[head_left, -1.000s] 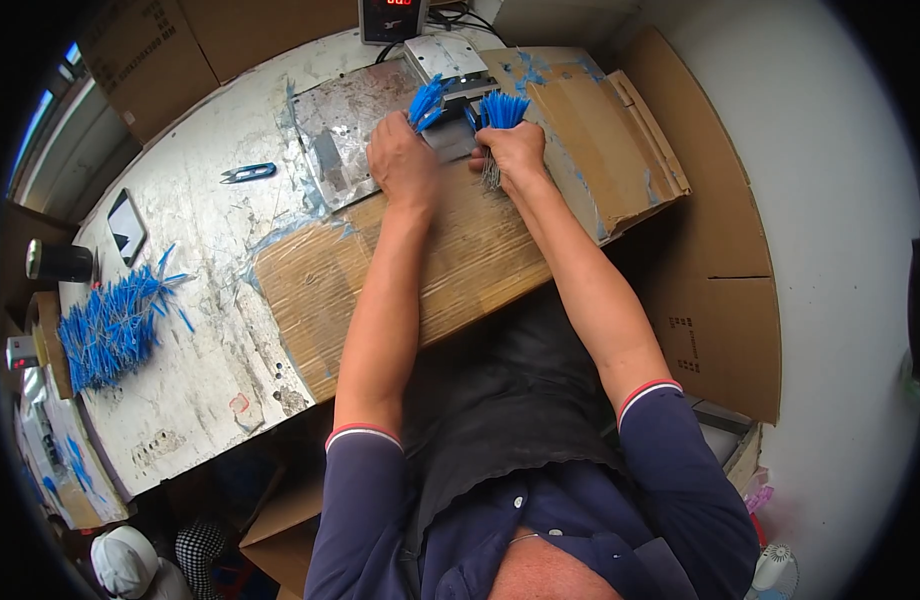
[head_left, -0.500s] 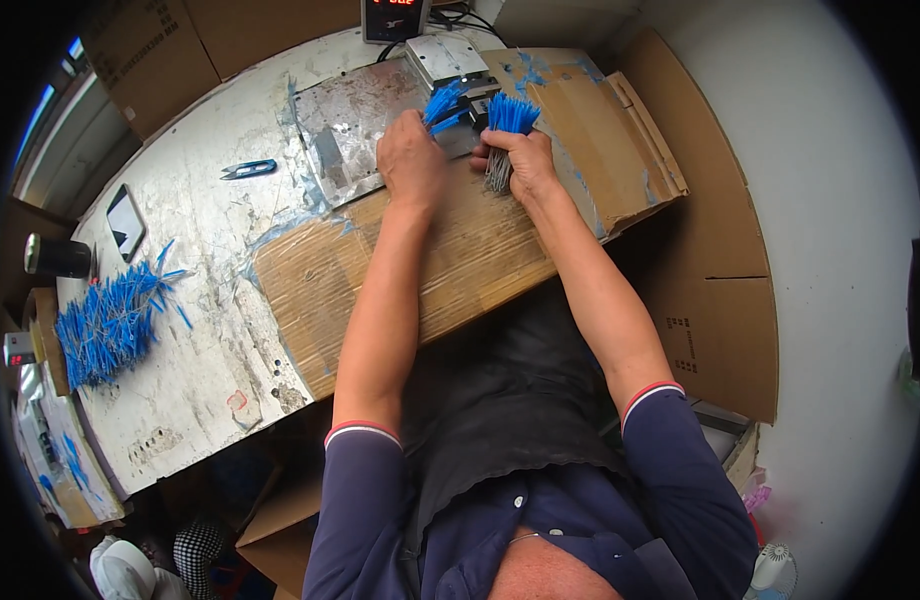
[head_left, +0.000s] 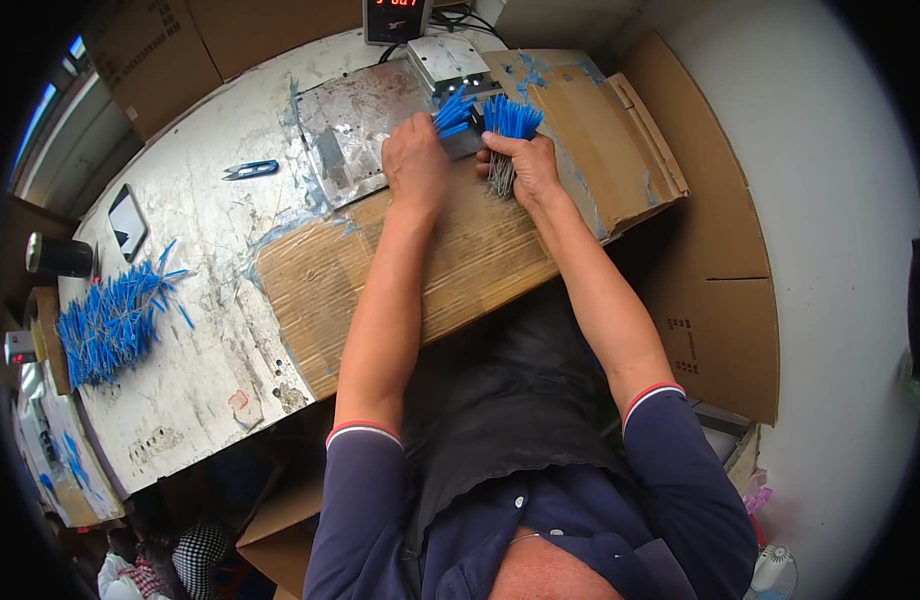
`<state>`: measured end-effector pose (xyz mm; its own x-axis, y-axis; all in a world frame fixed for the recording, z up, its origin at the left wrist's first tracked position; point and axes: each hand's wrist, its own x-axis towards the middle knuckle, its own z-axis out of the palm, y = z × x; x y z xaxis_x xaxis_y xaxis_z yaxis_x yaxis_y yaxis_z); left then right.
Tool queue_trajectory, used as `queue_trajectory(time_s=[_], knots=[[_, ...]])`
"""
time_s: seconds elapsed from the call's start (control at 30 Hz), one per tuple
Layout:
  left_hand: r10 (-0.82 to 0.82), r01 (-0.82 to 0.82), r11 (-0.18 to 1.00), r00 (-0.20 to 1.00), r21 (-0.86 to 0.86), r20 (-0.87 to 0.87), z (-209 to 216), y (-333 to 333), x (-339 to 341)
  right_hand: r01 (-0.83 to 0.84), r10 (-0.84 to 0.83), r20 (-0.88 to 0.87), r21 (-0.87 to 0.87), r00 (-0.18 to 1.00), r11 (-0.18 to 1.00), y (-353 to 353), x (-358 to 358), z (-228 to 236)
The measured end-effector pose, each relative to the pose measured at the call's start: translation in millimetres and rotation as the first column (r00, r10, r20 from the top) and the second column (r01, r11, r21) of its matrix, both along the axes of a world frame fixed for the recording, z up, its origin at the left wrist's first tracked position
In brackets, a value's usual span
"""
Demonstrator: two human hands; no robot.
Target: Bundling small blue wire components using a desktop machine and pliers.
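Note:
A thick bundle of blue-ended thin wires [head_left: 513, 118] stands upright in my right hand [head_left: 533, 168], which is closed around it. Its blue ends fan out at the top, and grey strands hang below the fist. To the left, my left hand [head_left: 412, 165] has its fingers closed on a smaller bunch of the same blue-ended wires [head_left: 454, 112], which slants up and to the right. The lower part of that bunch is hidden by the hand. Both hands are over the near side of a small metal machine [head_left: 448, 60], in front of its scuffed metal plate [head_left: 345, 125].
A large heap of blue-ended wires [head_left: 110, 325] lies at the table's left. Blue thread snips [head_left: 251, 170], a phone [head_left: 127, 222] and a dark cylinder [head_left: 58, 256] are nearby. Behind stands a red-digit display [head_left: 395, 20]. Cardboard [head_left: 380, 270] covers the near edge; a wall [head_left: 830, 250] is right.
The bunch at my left hand has shifted slightly right and tilted more. My right hand has barely moved. At the lower left, a person in the background has shifted.

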<state>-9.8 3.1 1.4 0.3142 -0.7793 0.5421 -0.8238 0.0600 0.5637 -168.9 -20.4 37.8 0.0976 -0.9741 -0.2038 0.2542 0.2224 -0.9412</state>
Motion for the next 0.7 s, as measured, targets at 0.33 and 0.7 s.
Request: queue_trajectory(time_s=[0.33, 0.7], knots=[[0.101, -0.113, 0.990, 0.986, -0.086, -0.130, -2, -4, -1, 0.027, -0.025, -0.052, 0.031, 0.998, 0.999, -4, 4, 0], [0.026, -0.078, 0.986, 0.944, -0.146, -0.330, 1, -4, -6, -0.152, 0.156, -0.138, 0.038, 0.978, 0.988, 8, 16, 15]])
